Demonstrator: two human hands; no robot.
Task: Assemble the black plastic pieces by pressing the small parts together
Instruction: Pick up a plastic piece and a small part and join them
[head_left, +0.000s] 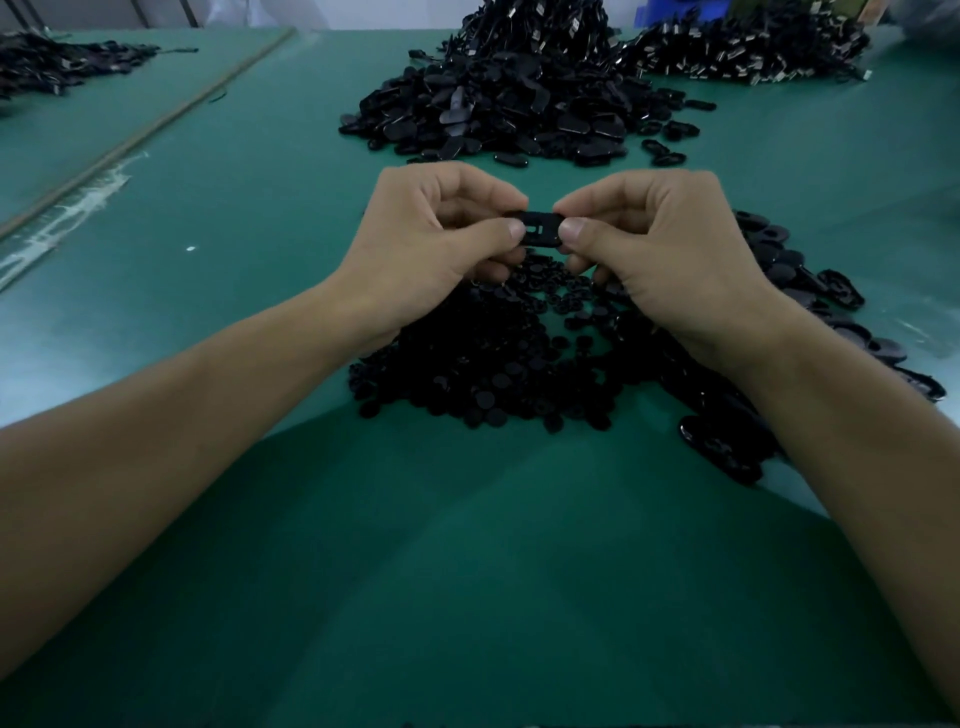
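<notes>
A flat oval black plastic piece (540, 228) with small cut-outs on its face is held above the green table. My left hand (436, 234) pinches its left end between thumb and curled fingers. My right hand (654, 244) pinches its right end the same way. Both thumbs lie on the upper face of the piece. Under the hands lies a pile of small round black parts (493, 364). Whether a small part sits in the piece is hidden by the thumbs.
A big heap of black oval pieces (519, 98) lies on the green table (260, 234) beyond the hands. More oval pieces (810, 291) lie along the right. Two further piles sit at the far right (753, 52) and far left (52, 62).
</notes>
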